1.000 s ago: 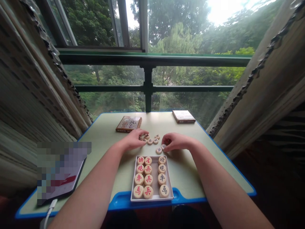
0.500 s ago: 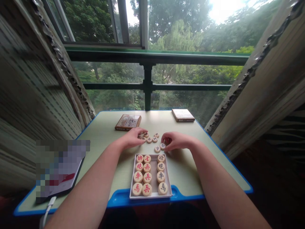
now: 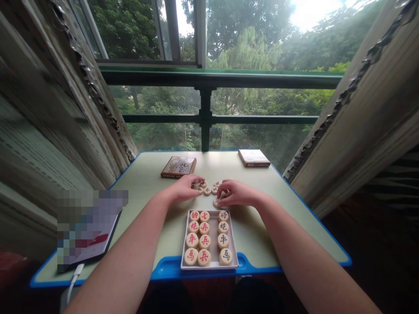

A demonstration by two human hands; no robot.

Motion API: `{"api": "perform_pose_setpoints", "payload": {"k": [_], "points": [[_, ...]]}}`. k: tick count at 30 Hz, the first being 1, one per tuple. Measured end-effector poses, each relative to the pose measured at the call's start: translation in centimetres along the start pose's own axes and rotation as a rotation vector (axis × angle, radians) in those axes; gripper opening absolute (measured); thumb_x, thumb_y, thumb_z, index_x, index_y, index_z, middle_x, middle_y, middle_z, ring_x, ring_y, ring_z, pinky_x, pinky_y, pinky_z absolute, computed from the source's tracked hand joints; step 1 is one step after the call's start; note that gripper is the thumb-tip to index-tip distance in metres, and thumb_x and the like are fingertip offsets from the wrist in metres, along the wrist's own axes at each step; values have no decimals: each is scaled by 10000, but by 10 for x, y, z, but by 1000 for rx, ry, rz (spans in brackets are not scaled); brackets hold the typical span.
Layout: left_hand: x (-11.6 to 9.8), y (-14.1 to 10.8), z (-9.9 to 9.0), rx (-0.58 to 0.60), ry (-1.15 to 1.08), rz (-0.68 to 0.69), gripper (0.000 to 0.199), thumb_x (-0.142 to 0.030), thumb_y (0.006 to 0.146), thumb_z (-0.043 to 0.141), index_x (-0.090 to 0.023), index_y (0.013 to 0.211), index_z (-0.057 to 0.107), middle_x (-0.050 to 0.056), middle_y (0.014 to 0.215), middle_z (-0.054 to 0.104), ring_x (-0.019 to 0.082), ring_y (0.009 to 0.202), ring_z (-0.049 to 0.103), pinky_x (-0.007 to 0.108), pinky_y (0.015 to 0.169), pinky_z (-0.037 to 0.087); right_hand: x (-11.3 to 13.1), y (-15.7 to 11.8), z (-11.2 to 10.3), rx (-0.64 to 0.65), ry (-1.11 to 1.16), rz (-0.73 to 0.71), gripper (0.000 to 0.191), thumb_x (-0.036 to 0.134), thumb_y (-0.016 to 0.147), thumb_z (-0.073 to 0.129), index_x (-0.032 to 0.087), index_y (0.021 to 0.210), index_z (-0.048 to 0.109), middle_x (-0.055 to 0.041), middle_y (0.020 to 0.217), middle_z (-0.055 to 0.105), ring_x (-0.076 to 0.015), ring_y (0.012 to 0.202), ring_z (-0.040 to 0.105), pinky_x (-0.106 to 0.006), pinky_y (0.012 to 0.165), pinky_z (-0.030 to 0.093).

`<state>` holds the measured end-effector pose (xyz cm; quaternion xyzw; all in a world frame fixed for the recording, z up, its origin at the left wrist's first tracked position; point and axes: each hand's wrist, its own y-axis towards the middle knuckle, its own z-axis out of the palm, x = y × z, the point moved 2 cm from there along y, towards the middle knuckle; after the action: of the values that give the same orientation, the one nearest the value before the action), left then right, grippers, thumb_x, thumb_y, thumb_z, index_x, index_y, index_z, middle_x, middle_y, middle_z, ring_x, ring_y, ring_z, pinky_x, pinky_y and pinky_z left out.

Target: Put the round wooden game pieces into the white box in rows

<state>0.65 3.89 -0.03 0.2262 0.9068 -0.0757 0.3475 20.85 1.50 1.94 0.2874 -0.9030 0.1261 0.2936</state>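
On the table [image 3: 258, 235], several loose Chinese chess pieces [image 3: 207, 191] with black characters lie beyond the white box [image 3: 214, 261]. My left hand [image 3: 185, 187] is cupped at the left side of this group, thumb and fingers apart, and it partly covers some pieces. My right hand [image 3: 235, 192] has its fingers curled down on a Chinese chess piece [image 3: 216, 202] at the near right of the group; the fingers hide part of it. Inside the box stand two columns of red pieces [image 3: 204, 241] and one column of black pieces [image 3: 223, 240], with a gap between them.
A brown patterned flat box [image 3: 178, 166] lies at the back left, and a paler flat box [image 3: 254, 158] at the back right. At left rests a tablet-like device [image 3: 94, 248] with a white cable [image 3: 74, 277]. A green railing [image 3: 225, 78] and window stand behind the table.
My right hand has moved left and inward, closing over the near right pieces. My left hand stays about where it was. The whole view has shifted slightly.
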Motion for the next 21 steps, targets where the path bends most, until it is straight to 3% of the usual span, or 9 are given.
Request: {"api": "perform_pose_setpoints", "payload": {"k": [3, 6, 9, 12, 16, 18, 21], "points": [[-1, 0, 0, 2, 3, -7, 526, -172, 643, 572, -120, 1166, 576, 135, 1194, 568, 236, 1040, 554, 330, 914, 436, 0, 1, -1, -53, -7, 10, 299, 410, 637, 716, 192, 840, 689, -23, 837, 554, -145, 745, 514, -242, 645, 399], [-1, 0, -1, -2, 10, -9, 528, -175, 640, 582, -116, 1164, 577, 139, 1188, 573, 239, 1033, 556, 331, 899, 445, 1, 1, -1, -36, 14, -35, 258, 322, 689, 681, 211, 921, 696, -17, 840, 551, -122, 703, 504, -234, 632, 392], [0, 0, 0, -12, -10, -10, 524, -176, 637, 587, -122, 1158, 580, 133, 1188, 576, 237, 1043, 555, 324, 900, 447, 3, 2, 2, -1, 11, -69, 191, 261, 702, 664, 207, 878, 710, -12, 814, 543, -106, 666, 496, -228, 620, 386], [1, 0, 0, -6, -43, -28, 523, -140, 637, 563, -125, 1160, 577, 127, 1198, 573, 227, 1045, 557, 317, 904, 447, 4, 3, 4, -27, -7, -63, 194, 316, 664, 703, 197, 817, 702, -8, 785, 546, -116, 675, 497, -230, 609, 379], [2, 0, -2, -36, -51, -82, 548, -37, 628, 465, -122, 1158, 573, 106, 1173, 596, 198, 1011, 570, 290, 887, 450, -2, 5, 1, -155, -25, -23, 199, 359, 710, 655, 170, 768, 682, -17, 756, 548, -127, 677, 496, -235, 602, 378], [1, 0, -4, -66, -40, -109, 564, 0, 617, 420, -122, 1145, 579, 89, 1138, 616, 181, 973, 582, 267, 849, 463, -8, 7, -1, -258, -44, 2, 141, 266, 754, 596, 173, 807, 688, -22, 770, 549, -121, 669, 498, -238, 624, 390], [-2, 1, -7, -91, 5, -151, 562, 22, 611, 397, -124, 1113, 602, 77, 1052, 645, 167, 911, 594, 253, 811, 468, -16, 11, -1, -343, -49, 39, 216, 157, 750, 564, 205, 913, 697, -37, 856, 559, -125, 717, 527, -250, 703, 413]]}}
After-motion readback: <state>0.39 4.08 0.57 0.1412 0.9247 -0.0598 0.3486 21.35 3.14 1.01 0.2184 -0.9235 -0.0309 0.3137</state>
